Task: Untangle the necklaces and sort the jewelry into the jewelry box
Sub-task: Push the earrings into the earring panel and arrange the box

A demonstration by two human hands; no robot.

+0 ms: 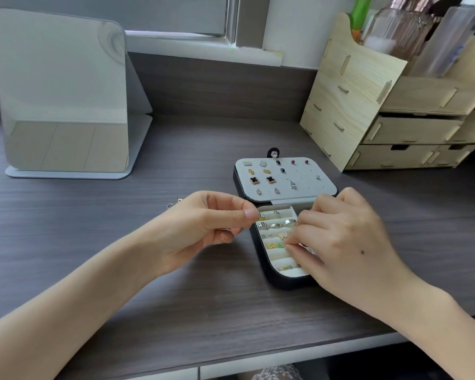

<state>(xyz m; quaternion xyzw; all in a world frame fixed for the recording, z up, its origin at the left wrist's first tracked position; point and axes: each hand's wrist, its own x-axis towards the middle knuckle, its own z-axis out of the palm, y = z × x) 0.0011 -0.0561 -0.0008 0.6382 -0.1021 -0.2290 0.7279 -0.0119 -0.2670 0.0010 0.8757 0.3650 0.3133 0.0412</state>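
Head view: the open jewelry box (269, 278) lies on the grey desk (176, 283), with earrings (269, 179) pinned in its lid (318, 187). The left hand (203, 223) pinches a small metal piece (258, 216) at the tray's edge. The right hand (348, 242) curls into the ring rolls — whether it holds anything, I cannot tell.

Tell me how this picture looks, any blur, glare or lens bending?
Head view: soft, even daylight with only faint shadows on the desk; the wide lens bows the desk edge and leans the wooden organizer; the mirror shows a pale reflection, no harsh glare; the small gold piece pinched by the left hand is too soft to identify.
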